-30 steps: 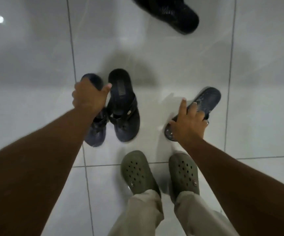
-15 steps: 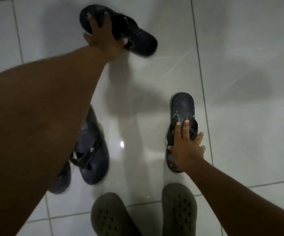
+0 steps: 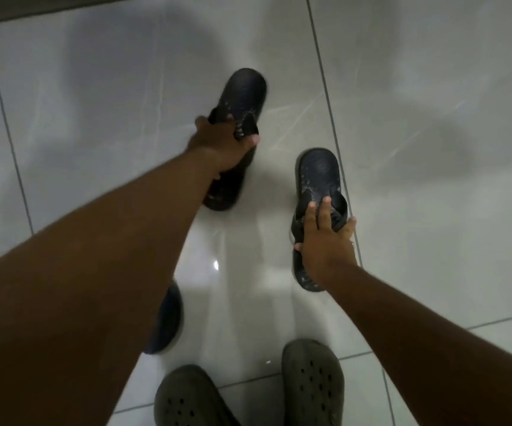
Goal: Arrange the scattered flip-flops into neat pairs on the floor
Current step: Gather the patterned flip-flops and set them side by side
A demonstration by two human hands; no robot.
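The left hand (image 3: 218, 142) is clamped around the strap of a dark flip-flop (image 3: 239, 96), fingers curled over the band and thumb on the near side; the sandal's rounded end points away from the person and its near end lies under the wrist. The right hand (image 3: 325, 241) is pressed flat on the strap of a second dark flip-flop (image 3: 317, 173), fingers spread forward over the band and thumb hooked round its right edge, so it grips the sandal against the floor. The two sandals lie roughly parallel, near each other but apart, the left one set farther from the person than the right. Both are black or very dark blue, with a textured footbed and pale scuff marks near the strap.

Below the left forearm, the rounded end of another dark sandal (image 3: 168, 321) shows; the arm hides the rest. At the bottom edge stand the person's feet in olive-grey perforated clogs (image 3: 313, 379).

The floor (image 3: 433, 149) is glossy pale grey tile with thin dark grout lines, faint marbled streaks, soft shadows and a small bright light reflection between the arms. A darker strip (image 3: 49, 7) runs along the upper left corner.
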